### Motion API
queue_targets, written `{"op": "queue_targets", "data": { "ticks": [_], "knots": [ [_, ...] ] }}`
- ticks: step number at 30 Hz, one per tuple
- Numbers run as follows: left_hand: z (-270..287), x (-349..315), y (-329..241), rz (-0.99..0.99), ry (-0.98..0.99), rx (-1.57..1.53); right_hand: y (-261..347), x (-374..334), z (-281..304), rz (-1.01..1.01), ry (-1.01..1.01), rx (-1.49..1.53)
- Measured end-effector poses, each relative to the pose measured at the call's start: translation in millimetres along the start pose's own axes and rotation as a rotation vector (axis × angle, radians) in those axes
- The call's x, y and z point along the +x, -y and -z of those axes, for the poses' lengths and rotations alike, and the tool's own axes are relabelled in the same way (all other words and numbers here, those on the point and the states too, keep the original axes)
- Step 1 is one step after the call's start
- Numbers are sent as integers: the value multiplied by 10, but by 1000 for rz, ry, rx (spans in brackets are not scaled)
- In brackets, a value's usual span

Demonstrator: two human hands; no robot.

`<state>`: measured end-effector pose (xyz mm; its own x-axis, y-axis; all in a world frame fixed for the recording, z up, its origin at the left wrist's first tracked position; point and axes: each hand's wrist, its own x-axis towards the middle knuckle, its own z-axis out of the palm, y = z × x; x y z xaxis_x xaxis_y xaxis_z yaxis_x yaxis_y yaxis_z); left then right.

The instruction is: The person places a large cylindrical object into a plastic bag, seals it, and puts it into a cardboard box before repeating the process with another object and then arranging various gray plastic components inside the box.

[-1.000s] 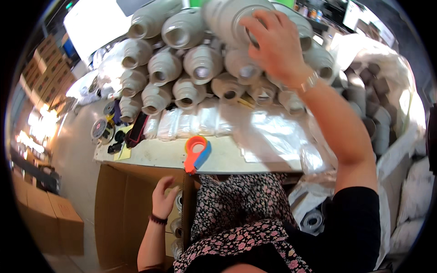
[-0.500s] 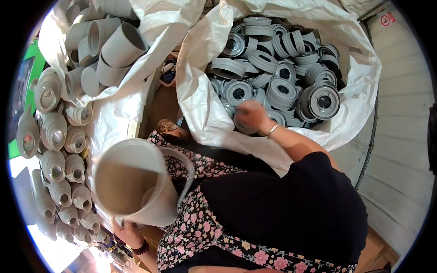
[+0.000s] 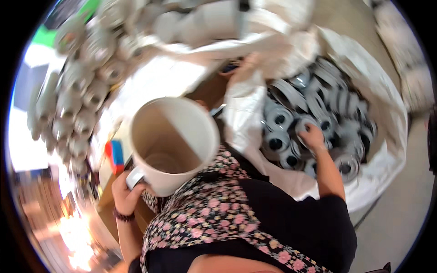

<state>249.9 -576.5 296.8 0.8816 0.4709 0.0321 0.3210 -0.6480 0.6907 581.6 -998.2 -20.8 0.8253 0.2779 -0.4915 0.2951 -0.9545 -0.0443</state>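
Note:
My left hand [image 3: 129,189] is closed around the handle of a large white plastic jug [image 3: 203,132]. The jug is tilted with its wide mouth facing up, and its inside shows no contents. To the right, my right hand [image 3: 312,136] reaches into a white sack [image 3: 387,159] of grey round plastic caps [image 3: 348,166]. Its fingers are curled over one light grey cap [image 3: 304,122] among the others. The picture is blurred there, and the fingertips are partly hidden.
Grey plastic cylinders [image 3: 209,22] fill another white sack at the far side. Several spouted grey plastic pieces [image 3: 77,75] are stacked at the left. A red and blue object [image 3: 115,154] lies beside the jug. A pale wall [image 3: 405,59] stands at the far right.
The view has turned, so the sacks and stacked pieces appear shifted right. The jug has swung round, with its handle now in my left hand at lower left. My right hand remains among the caps.

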Motion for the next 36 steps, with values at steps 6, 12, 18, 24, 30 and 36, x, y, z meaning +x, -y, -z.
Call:
{"op": "queue_targets", "data": {
  "ticks": [6,12,18,24,30,36],
  "knots": [
    [-38,117,63,153,192,-121,832,-574,1738,613,-154,899],
    [-78,-69,291,-49,37,36,2701,-1289,2666,1533,-393,600],
    [35,-148,583,29,-104,-107,3142,-1230,2579,1581,-82,635],
    [34,-74,589,-44,-200,-177,3795,-1271,2888,1312,140,672],
    [-55,-36,791,-78,-404,-9,4361,-1412,3170,1097,-46,-2],
    [393,-199,1066,337,-327,-717,4477,-1600,3278,1647,-169,195]
  ]
}}
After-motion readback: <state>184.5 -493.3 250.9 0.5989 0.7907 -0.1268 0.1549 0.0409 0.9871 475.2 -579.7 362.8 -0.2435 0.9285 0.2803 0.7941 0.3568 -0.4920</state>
